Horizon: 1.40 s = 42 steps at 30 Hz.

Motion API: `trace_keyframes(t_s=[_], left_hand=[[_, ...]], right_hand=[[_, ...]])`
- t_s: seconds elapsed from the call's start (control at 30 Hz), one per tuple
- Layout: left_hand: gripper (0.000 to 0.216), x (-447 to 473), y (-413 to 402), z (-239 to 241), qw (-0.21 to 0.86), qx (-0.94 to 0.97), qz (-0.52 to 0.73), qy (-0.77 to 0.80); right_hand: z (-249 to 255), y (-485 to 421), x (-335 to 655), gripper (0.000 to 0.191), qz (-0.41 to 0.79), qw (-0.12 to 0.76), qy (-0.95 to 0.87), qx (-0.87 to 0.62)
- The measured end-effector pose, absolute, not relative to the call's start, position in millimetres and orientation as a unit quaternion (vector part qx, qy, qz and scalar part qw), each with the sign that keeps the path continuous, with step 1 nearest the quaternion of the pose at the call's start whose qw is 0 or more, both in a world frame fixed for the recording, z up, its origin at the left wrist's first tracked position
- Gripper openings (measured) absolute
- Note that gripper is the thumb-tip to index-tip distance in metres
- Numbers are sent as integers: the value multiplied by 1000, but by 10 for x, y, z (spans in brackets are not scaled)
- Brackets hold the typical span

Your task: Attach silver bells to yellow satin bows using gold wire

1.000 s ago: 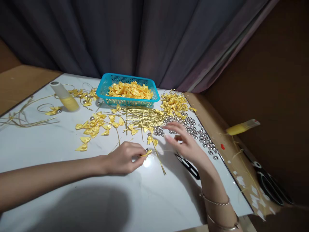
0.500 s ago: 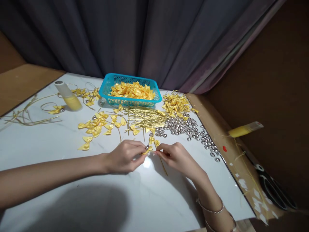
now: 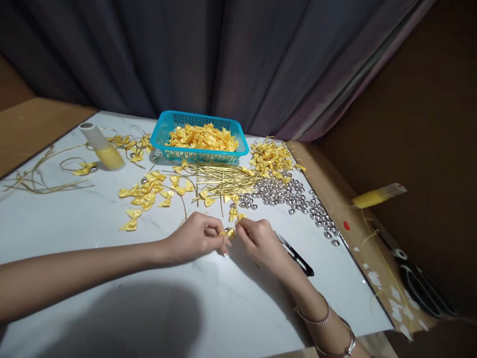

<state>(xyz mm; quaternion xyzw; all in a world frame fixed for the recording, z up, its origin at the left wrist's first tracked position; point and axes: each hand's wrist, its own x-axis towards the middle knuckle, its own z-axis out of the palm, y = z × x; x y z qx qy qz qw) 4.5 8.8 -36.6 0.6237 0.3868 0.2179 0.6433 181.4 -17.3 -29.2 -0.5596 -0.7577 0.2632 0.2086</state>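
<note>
My left hand (image 3: 203, 233) is closed in a pinch on a small yellow ribbon bow (image 3: 230, 232), which has a silver bead by it. Just to the right, my right hand (image 3: 259, 238) has its fingers closed around a thin gold cord (image 3: 237, 211). One end of the cord sticks up above the fingers; most of the rest is hidden by the hand. The two hands are close together but apart, low over the white tabletop (image 3: 149, 303). Another yellow bow (image 3: 234, 215) lies just beyond my fingertips.
A blue basket (image 3: 199, 155) of yellow bows stands at the back. Gold cords (image 3: 223, 179), silver beads (image 3: 276, 191) and loose bows (image 3: 149, 189) lie before it. A black-handled cutter (image 3: 298, 256) lies by my right wrist. Bottle at left (image 3: 106, 151); scissors at right (image 3: 421, 288).
My right hand has turned and closed round the cord, its forearm shifting toward me and uncovering the cutter. My left fingers have curled and tilted the bow downward.
</note>
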Motion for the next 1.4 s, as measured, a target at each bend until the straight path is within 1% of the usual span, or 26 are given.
trace_keyframes(t_s=[0.17,0.3,0.6,0.77,1.1,1.4], left_hand=[[8,59,107,-368,681,584,203,392],[9,67,104,-364,686,580,203,390],[26,54,169,-345,692,607,233,314],[30,50,181,-372,688,614,250,295],[32,43,169,-380,676,617,252,313],[29,55,175,-384,686,599,252,328]], right_hand=[[-323,-174,1756,30,275,235,-728,-582],[-333,-162,1744,30,281,256,-710,-593],[-298,-84,1860,29,304,299,-686,-589],[-289,-86,1878,27,310,300,-681,-592],[-259,-90,1874,31,313,312,-678,-587],[-233,-125,1854,34,332,323,-683,-564]])
